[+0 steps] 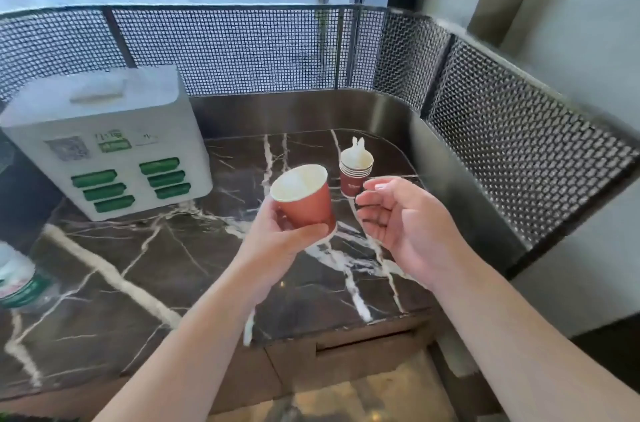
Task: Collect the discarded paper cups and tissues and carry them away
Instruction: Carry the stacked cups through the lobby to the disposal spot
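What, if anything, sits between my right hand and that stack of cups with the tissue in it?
Nothing visible. The right hand hangs open just in front of the stacked cups, with only bare marble counter below. The left hand holds a single cup off to the side.

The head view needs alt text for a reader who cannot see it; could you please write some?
A person's left hand holds a red paper cup above a dark marble counter, the right hand open beside it. Behind stands a stack of cups stuffed with tissue.

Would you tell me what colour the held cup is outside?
Red-orange outside, with a white inside; the cup shows best in the head view.
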A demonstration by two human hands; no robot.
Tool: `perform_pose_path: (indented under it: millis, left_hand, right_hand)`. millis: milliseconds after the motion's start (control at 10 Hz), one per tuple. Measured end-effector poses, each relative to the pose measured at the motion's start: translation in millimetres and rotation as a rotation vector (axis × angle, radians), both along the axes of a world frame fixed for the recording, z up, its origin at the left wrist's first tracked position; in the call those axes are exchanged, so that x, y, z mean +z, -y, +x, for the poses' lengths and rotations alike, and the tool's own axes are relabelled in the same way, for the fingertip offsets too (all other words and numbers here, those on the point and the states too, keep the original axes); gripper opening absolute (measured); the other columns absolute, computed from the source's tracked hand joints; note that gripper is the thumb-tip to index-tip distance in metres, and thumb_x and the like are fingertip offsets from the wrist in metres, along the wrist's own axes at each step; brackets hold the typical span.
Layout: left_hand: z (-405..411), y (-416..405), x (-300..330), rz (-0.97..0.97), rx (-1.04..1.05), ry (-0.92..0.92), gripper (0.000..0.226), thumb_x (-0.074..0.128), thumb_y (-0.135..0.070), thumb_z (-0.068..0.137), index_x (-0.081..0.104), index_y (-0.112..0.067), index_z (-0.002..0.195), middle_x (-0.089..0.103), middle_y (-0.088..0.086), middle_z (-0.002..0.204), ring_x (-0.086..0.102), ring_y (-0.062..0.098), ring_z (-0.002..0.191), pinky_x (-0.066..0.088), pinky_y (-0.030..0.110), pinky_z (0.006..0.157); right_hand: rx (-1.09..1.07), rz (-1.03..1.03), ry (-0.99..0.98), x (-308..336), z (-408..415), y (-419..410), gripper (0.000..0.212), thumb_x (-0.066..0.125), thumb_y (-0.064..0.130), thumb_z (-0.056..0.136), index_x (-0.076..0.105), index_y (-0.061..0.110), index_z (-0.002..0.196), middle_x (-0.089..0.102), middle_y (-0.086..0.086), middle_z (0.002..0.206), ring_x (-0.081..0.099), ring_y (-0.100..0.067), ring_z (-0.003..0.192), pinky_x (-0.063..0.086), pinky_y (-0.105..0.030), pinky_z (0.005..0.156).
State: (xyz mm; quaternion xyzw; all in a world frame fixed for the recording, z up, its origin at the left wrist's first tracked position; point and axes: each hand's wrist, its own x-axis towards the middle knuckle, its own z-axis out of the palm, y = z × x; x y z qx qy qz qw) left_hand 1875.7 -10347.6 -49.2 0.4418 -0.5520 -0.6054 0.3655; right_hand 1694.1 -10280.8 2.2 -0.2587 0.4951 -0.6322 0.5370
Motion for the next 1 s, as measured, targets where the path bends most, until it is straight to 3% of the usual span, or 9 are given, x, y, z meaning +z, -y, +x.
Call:
perform_pose_path:
  millis: [100,300,500,600,800,900,1000]
  left_hand:
    - [4,45,-5,-0.008,0.020,0.018,0.099,0.093,-0.036,0.043,0.051,-0.036,0.133,0.069,-0.010,0.119,0.066,0.009,0.110,0.054,0.026,0.090]
    - [-1,114,-36,-0.011,0.007,0.128,0.083,0.095,-0.020,0.070,0.042,-0.044,0.129,0.058,-0.026,0.115,0.058,0.000,0.107,0.045,0.015,0.075]
    - [-17,145,-94,0.030,0.043,0.250,0.079,0.093,-0.017,0.072,0.046,-0.041,0.130,0.060,-0.023,0.113,0.059,0.004,0.109,0.044,0.015,0.078]
    - [-26,148,-125,0.063,0.036,0.291,0.078,0.092,-0.017,0.072,0.048,-0.034,0.135,0.064,-0.014,0.123,0.060,0.014,0.117,0.050,0.030,0.096]
    - [-44,152,-146,-0.056,0.108,0.471,0.075,0.092,-0.028,0.069,0.047,-0.038,0.128,0.062,-0.006,0.127,0.058,0.024,0.122,0.049,0.049,0.104]
    - [-49,151,-149,-0.103,0.102,0.498,0.079,0.094,-0.029,0.068,0.051,-0.031,0.134,0.062,-0.008,0.127,0.058,0.022,0.121,0.049,0.048,0.105]
    - [-39,143,-142,-0.096,0.110,0.368,0.082,0.094,-0.023,0.069,0.048,-0.033,0.135,0.059,-0.017,0.123,0.058,0.005,0.117,0.047,0.033,0.104]
  right_hand:
    - [-0.023,-0.006,-0.024,-5,7,33,0.015,0.049,0.011,0.090,0.064,0.012,0.092,0.069,-0.006,0.077,0.063,-0.016,0.064,0.049,-0.031,0.065]
    - [-0.082,0.055,-0.030,-20,5,71,0.017,0.048,0.013,0.094,0.065,0.012,0.094,0.070,-0.008,0.081,0.065,-0.017,0.069,0.051,-0.031,0.064]
    - [-0.068,0.105,-0.022,-41,4,94,0.016,0.052,0.016,0.090,0.066,0.012,0.094,0.070,-0.007,0.080,0.066,-0.017,0.069,0.051,-0.030,0.064]
    - [-0.088,0.137,-0.001,-50,-1,99,0.017,0.048,0.011,0.096,0.065,0.011,0.094,0.070,-0.007,0.078,0.065,-0.016,0.067,0.051,-0.029,0.063]
    - [-0.113,0.190,-0.003,-69,-15,99,0.017,0.050,0.014,0.092,0.067,0.012,0.094,0.071,-0.006,0.080,0.066,-0.016,0.070,0.052,-0.030,0.065]
    - [-0.115,0.218,0.003,-77,-19,99,0.018,0.051,0.016,0.093,0.068,0.012,0.097,0.071,-0.006,0.081,0.067,-0.016,0.072,0.054,-0.031,0.067]
    - [-0.109,0.235,0.007,-80,-19,98,0.019,0.050,0.016,0.095,0.068,0.013,0.098,0.071,-0.006,0.082,0.067,-0.017,0.073,0.053,-0.033,0.070]
